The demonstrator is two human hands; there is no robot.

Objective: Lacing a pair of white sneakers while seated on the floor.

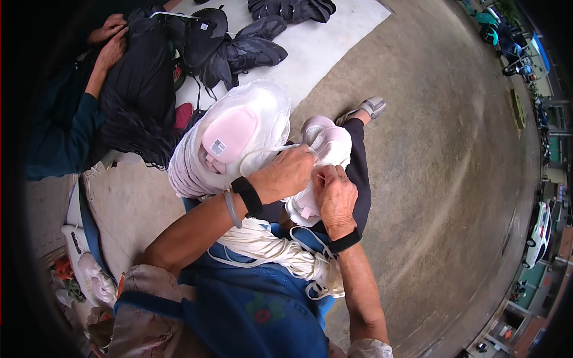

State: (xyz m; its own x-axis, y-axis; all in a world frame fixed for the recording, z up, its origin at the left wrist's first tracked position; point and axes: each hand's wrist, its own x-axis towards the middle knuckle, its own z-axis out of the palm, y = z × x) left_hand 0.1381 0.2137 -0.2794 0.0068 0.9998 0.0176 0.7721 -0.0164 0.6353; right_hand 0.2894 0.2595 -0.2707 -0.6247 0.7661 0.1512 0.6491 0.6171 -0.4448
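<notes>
A white and pink shoe (pixel 332 147) rests across my lap, partly covered by my hands. My left hand (pixel 287 172) is closed over its lacing area, and a white shoelace (pixel 256 156) runs out of the fingers to the left. Close beside it, my right hand (pixel 336 197) pinches at the shoe's upper; what lies between its fingertips is hidden. A thick bundle of white laces (pixel 280 250) hangs over my blue apron (pixel 239 304). To the left of the hands stands a stack of pale shoe parts (pixel 190 161) in a clear plastic bag, topped by a pink sole-shaped piece (pixel 230 136).
A white tabletop (pixel 340 42) at the far side carries several black shoes (pixel 253 51). At the upper left, another person's hands (pixel 112 45) work by a large bundle of black laces (pixel 140 89). Concrete floor (pixel 441 179) stretches right toward parked vehicles (pixel 538 235).
</notes>
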